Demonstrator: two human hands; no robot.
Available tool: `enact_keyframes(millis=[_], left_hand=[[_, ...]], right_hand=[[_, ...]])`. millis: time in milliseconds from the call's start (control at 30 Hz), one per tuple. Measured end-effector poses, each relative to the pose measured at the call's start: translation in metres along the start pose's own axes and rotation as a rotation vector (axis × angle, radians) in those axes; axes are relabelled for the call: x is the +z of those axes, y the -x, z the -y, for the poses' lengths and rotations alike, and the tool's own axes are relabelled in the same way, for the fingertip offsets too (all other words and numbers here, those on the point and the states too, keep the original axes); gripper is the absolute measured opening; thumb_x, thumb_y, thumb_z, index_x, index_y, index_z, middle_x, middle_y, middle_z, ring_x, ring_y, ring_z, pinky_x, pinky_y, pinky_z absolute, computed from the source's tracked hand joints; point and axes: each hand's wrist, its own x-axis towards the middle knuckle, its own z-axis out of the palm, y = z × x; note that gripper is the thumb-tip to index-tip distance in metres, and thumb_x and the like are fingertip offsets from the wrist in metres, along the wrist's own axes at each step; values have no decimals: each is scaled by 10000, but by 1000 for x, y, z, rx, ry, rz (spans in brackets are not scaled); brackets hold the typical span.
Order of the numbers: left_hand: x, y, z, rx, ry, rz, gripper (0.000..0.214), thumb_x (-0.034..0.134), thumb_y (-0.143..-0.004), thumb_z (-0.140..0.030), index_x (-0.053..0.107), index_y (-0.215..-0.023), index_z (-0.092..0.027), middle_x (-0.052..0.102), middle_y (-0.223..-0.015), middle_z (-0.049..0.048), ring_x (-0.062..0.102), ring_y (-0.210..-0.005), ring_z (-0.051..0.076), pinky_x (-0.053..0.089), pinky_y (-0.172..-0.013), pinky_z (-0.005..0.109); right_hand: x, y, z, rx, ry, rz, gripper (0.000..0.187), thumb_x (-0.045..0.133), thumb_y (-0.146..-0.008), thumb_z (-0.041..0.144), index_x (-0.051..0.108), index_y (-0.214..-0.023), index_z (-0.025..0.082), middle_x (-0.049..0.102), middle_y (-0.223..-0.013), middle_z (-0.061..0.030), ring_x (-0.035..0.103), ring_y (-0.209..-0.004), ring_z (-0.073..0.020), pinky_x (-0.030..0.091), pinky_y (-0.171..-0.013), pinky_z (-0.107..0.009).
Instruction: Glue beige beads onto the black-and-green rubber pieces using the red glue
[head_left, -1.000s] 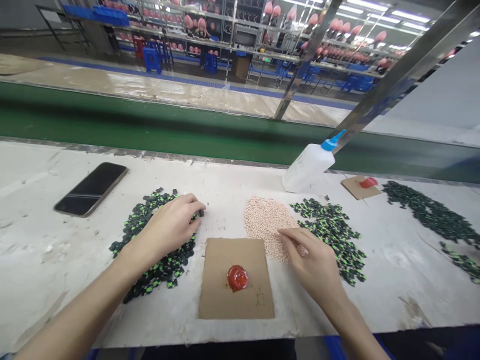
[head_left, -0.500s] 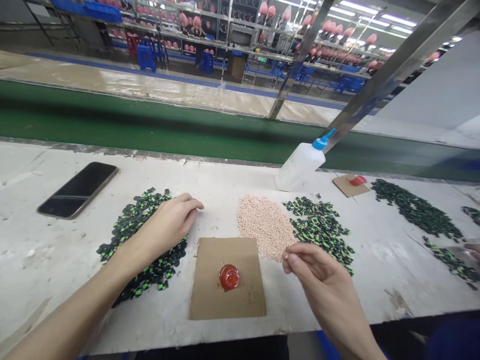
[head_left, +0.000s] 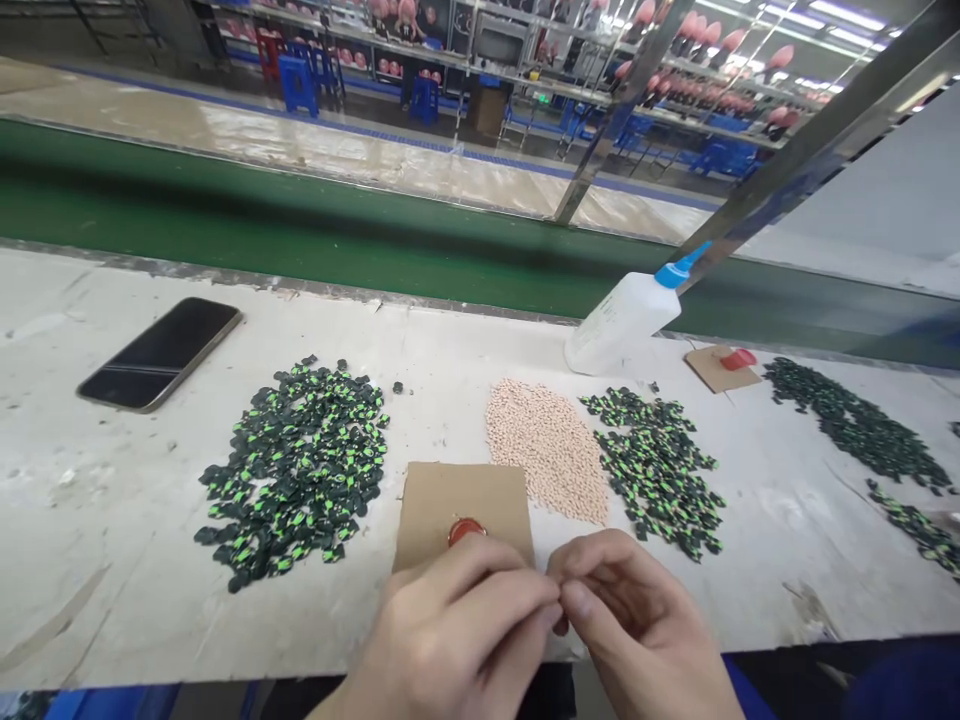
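Observation:
My left hand (head_left: 450, 630) and my right hand (head_left: 637, 625) meet at the near table edge, fingertips pinched together over the lower part of a brown cardboard square (head_left: 461, 500). What they pinch is too small to make out. A red blob (head_left: 466, 529) on the cardboard peeks out just above my left fingers. A pile of black-and-green pieces (head_left: 296, 465) lies to the left of the cardboard. A heap of small pale pink beads (head_left: 544, 445) and a second black-and-green pile (head_left: 660, 470) lie to the right.
A dark phone (head_left: 159, 352) lies at the left. A white glue bottle with a blue nozzle (head_left: 630, 315) leans at the back right, by another cardboard piece with a red blob (head_left: 724, 365). More dark green pieces (head_left: 855, 425) spread at the far right. A green conveyor (head_left: 300, 235) runs behind.
My left hand left the left pile and came to the near edge. My right hand drew in to meet it, and the fingertips now pinch together over the cardboard.

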Motion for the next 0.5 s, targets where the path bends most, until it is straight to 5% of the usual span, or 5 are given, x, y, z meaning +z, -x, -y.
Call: enact_keyframes(millis=[100, 200, 333, 500], left_hand=[[0, 3, 5, -14, 83, -2, 265, 658, -920, -15, 824, -907, -221, 749, -838, 46, 712, -712, 164, 597, -712, 232], [0, 6, 5, -264, 344, 16, 224, 658, -902, -67, 787, -829, -235, 734, -822, -3, 688, -697, 124, 566, -676, 186], [-4, 7, 2, -664, 580, 33, 109, 756, -805, -208, 774, -699, -225, 625, -698, -50, 557, -555, 73, 492, -582, 171], [-12, 8, 2, -800, 606, 117, 140, 793, -749, -276, 770, -650, -179, 556, -630, -53, 485, -508, 58, 390, -529, 179]], right_hand=[[9, 5, 3, 29, 29, -83, 58, 882, -837, 267, 833, -835, 299, 810, -733, 3, 775, -629, -130, 640, -619, -147], [17, 10, 3, 84, -6, -138, 45, 899, -815, 342, 862, -840, 334, 806, -710, 5, 758, -610, -125, 638, -614, -144], [14, 11, 1, -28, 90, 26, 123, 831, -880, 259, 872, -889, 375, 816, -796, -6, 777, -692, -141, 641, -638, -158], [7, 9, -3, -110, 257, 144, 221, 772, -904, 149, 847, -936, 355, 794, -807, -11, 755, -704, -146, 620, -626, -171]])
